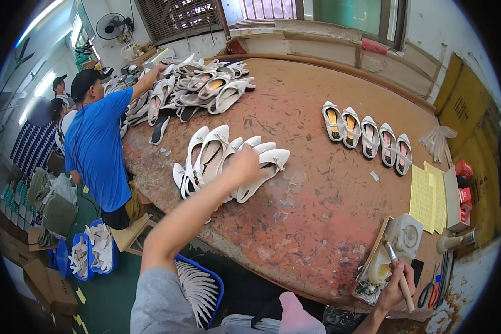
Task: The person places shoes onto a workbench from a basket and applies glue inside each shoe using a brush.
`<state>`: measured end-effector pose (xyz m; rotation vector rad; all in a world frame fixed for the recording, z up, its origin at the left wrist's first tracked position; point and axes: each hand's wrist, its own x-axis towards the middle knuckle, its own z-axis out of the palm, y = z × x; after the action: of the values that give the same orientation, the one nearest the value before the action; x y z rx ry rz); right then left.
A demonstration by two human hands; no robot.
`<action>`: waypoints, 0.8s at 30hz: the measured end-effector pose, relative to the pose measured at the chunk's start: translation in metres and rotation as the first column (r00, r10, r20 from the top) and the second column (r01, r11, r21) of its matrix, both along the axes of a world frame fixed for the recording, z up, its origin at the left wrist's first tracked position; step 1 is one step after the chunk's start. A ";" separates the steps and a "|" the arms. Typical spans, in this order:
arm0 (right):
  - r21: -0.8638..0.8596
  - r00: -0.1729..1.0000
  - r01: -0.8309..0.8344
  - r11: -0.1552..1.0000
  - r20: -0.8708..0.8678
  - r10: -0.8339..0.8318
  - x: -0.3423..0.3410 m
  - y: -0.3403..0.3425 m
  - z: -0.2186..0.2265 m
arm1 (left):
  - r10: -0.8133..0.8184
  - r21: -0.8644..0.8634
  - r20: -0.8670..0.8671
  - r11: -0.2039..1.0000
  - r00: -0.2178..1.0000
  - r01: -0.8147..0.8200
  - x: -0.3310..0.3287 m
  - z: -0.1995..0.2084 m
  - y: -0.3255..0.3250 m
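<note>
My left hand (pixel 244 167) reaches over a fan-shaped cluster of white flat shoes (pixel 212 147) on the worn reddish-brown table. Motion blurs this hand, and its fingers cannot be made out; it is nearest to a white shoe with a small bow (pixel 278 160) at the cluster's right end. At the lower right, my right hand (pixel 396 285) is closed around the wooden handle of a paintbrush (pixel 407 294). The brush slants with its bristles up and to the left, above a cream-coloured pot (pixel 379 268) in a messy open box.
Finished-looking white shoes (pixel 369 137) stand in a row at the right. Beside them lie yellow sheets (pixel 427 195); scissors (pixel 427 290) lie near the right edge. A person in blue (pixel 97 133) reaches into a large shoe pile (pixel 206 89). Below the table is a blue basket (pixel 220 292).
</note>
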<state>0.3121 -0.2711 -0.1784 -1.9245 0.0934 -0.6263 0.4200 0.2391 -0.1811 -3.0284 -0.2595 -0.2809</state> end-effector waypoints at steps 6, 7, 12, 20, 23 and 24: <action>-0.035 1.000 -0.026 0.999 0.007 0.026 -0.008 -0.005 0.014 | 0.075 -0.049 0.076 0.996 0.994 -0.072 -0.027 -0.023 0.014; -0.008 0.999 -0.028 1.000 0.029 0.029 -0.010 -0.004 0.016 | -0.100 -0.076 0.290 0.989 0.952 0.127 -0.026 -0.022 0.010; -0.014 0.993 -0.036 0.999 0.111 0.037 -0.014 0.000 0.020 | -0.402 0.007 0.514 0.885 0.758 0.465 -0.024 -0.003 -0.075; -0.020 0.990 0.083 0.996 0.114 -0.080 -0.028 -0.005 0.026 | -0.380 -0.575 0.120 0.727 0.917 0.376 -0.032 -0.023 -0.221; -0.140 1.000 0.024 0.990 0.021 -0.021 -0.042 -0.046 0.037 | -0.397 -0.360 0.020 0.853 0.918 0.377 -0.046 -0.037 -0.187; -0.165 0.999 -0.032 0.986 -0.025 0.028 -0.047 -0.051 0.040 | -0.356 -0.227 -0.137 0.920 0.924 0.321 -0.043 -0.041 -0.161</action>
<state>0.2648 -0.3223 -0.1382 -2.0897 0.0267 -0.6082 0.3770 0.0778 -0.2226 -3.2595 0.2742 -0.0051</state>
